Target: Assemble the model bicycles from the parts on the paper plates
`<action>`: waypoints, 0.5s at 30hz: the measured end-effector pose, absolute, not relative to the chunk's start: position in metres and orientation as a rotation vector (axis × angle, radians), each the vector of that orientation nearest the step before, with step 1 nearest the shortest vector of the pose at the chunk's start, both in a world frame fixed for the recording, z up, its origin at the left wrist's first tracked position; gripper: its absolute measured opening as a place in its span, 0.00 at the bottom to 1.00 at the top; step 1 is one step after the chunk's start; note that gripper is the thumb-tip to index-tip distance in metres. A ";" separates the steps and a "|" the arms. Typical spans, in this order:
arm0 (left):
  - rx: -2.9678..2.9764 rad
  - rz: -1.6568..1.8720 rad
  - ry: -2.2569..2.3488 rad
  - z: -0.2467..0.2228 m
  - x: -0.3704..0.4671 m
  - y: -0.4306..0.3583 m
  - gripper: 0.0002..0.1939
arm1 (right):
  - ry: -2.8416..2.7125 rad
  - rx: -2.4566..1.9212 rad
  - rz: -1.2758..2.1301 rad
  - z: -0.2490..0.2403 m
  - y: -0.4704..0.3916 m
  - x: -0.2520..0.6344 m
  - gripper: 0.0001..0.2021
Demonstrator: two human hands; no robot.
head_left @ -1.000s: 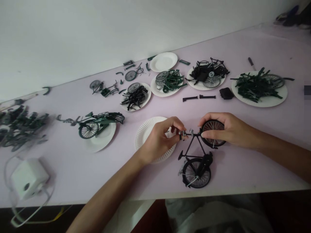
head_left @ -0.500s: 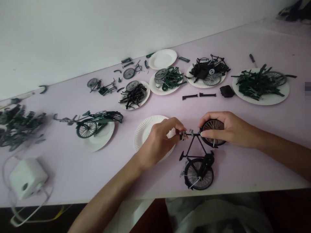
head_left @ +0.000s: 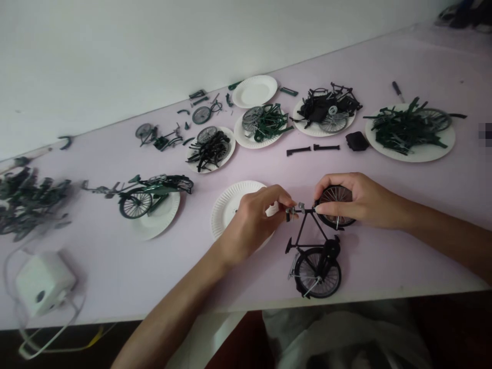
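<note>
A black model bicycle [head_left: 312, 230] is held just above the table's front part, its rear wheel toward me and its front wheel [head_left: 335, 205] at the far right end. My right hand [head_left: 355, 202] is closed around that front wheel, thumb near the fork. With pinched fingers, my left hand [head_left: 265, 212] grips the grey and black handlebar [head_left: 292, 212]; the fingertips partly cover it. Behind my left hand lies a white paper plate [head_left: 223, 205], partly hidden, with a small dark bit on it.
Farther back, paper plates carry black parts [head_left: 326, 110] and green parts [head_left: 411, 125]. A screwdriver [head_left: 397, 90] lies at the back right. To the left are a green model bicycle [head_left: 154, 195], a pile of dark models [head_left: 31, 202] and a white plug box [head_left: 45, 282] with cables.
The bicycle's rear end has swung slightly to the right. Both hands keep their grips, and the whole view has shifted a little.
</note>
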State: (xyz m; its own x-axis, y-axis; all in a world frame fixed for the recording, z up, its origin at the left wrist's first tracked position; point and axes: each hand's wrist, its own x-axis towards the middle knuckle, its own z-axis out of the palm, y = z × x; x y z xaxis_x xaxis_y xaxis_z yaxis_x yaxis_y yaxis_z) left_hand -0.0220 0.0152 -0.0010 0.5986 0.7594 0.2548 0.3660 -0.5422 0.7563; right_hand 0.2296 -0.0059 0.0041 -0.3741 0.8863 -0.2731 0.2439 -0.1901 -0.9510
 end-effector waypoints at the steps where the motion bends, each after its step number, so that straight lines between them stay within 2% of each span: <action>1: 2.158 0.763 0.885 -0.001 -0.022 0.015 0.11 | -1.561 -1.323 1.600 0.004 -0.006 0.230 0.13; 15: 2.172 0.753 0.847 0.000 -0.021 0.017 0.08 | -1.594 -1.307 1.540 0.002 -0.007 0.230 0.13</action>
